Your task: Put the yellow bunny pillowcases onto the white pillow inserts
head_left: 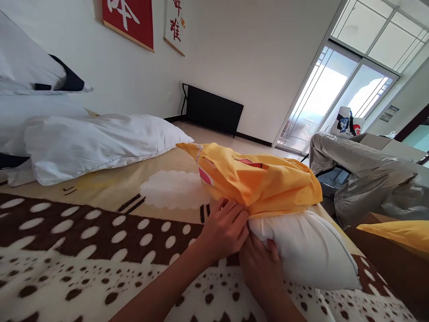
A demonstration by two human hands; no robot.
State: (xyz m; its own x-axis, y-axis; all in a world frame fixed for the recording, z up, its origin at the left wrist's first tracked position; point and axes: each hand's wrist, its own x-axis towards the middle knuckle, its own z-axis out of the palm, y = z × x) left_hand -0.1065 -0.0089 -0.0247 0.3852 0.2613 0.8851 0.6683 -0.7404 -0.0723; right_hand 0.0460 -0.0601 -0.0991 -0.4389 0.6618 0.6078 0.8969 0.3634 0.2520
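A white pillow [301, 250] lies on the patterned bed, its far part inside a yellow pillowcase [268, 179] with red and pink print. The near end of the pillow sticks out of the case. My left hand [228, 226] is closed, its fingers pinching the pillowcase's edge at the near left corner. Just beside and below it, my right hand [261, 259] is closed on the side of the white pillow, close under the case's opening. Some of its fingertips are hidden by the pillow and the left hand.
The brown, cream and white blanket [100, 250] covers the bed. White pillows [103, 143] are piled at the left. At the right are a yellow cloth [398, 232] and furniture under silvery plastic sheeting [372, 179]. A black panel [214, 109] leans by the wall.
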